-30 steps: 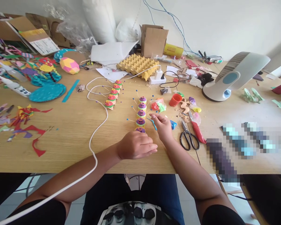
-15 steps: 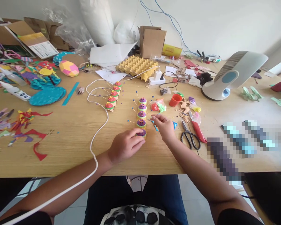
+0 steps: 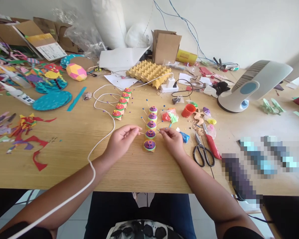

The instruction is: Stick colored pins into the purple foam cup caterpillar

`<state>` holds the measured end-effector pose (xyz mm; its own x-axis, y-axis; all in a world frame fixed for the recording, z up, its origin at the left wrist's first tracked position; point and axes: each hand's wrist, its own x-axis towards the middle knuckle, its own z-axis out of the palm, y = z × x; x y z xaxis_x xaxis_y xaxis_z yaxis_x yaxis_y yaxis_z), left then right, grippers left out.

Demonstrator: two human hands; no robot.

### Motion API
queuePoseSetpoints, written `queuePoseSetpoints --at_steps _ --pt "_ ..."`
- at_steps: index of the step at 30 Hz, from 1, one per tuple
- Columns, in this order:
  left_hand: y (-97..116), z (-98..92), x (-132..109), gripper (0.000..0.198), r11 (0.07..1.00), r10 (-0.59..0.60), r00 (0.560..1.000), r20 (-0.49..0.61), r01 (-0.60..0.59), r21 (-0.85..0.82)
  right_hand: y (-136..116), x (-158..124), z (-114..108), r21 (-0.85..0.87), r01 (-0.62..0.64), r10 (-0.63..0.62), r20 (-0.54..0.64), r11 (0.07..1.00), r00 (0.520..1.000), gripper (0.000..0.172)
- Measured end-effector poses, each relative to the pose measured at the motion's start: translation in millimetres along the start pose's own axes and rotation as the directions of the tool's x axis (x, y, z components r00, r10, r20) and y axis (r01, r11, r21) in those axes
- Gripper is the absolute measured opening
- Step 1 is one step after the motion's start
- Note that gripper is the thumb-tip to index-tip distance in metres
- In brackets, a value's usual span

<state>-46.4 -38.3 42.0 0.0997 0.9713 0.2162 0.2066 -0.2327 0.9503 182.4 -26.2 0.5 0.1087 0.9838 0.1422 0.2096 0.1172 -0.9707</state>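
Note:
A row of egg-carton cups [image 3: 149, 145], with purple clay tops, green edges and small orange rings, runs away from me. Thin sticks with blue tips [image 3: 144, 108] poke out from both its sides. My left hand [image 3: 123, 140] is closed in a pinch on a thin stick [image 3: 141, 133] at the left of the second-nearest cup. To the right of that cup, my right hand [image 3: 173, 139] pinches another thin stick [image 3: 157, 133]. Whether these two sticks enter the cup is too small to tell. A similar red-topped row [image 3: 120, 107] stands farther left, also bristling with sticks.
Black-handled scissors [image 3: 203, 155] and a red-handled knife [image 3: 212, 144] lie right of my right hand. A blue clay packet [image 3: 184, 136] and a red cup [image 3: 188, 110] are nearby. A white cable [image 3: 102, 143] crosses my left forearm. A white lamp-like device [image 3: 249, 88] stands at right.
My left hand has left the nearest cup, uncovering it, and now pinches a stick at the row's left side. My right hand stays at the right side, slightly lower. The view has shifted slightly.

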Motion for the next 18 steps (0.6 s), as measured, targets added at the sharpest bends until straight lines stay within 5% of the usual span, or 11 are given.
queuePoseSetpoints --at_steps 4,8,13,18 --pt "3 -12.3 27 0.02 0.893 -0.254 0.966 -0.042 0.217 -0.394 0 -1 1 0.038 -0.013 0.012 0.016 0.999 1.0 0.024" --pt "-2 -20.0 47 0.022 0.773 -0.354 0.932 -0.078 0.245 -0.585 1 -2 2 0.066 -0.025 0.024 0.02 0.997 1.0 0.024" --pt "-27 -20.3 53 0.017 0.83 -0.365 0.918 -0.157 0.245 -0.501 2 0 2 0.076 -0.018 0.018 0.01 0.997 1.0 0.026" --pt "-42 -20.5 50 0.024 0.914 -0.318 0.948 -0.029 0.298 -0.275 0 -1 2 0.081 -0.03 0.028 0.034 0.996 0.999 0.025"
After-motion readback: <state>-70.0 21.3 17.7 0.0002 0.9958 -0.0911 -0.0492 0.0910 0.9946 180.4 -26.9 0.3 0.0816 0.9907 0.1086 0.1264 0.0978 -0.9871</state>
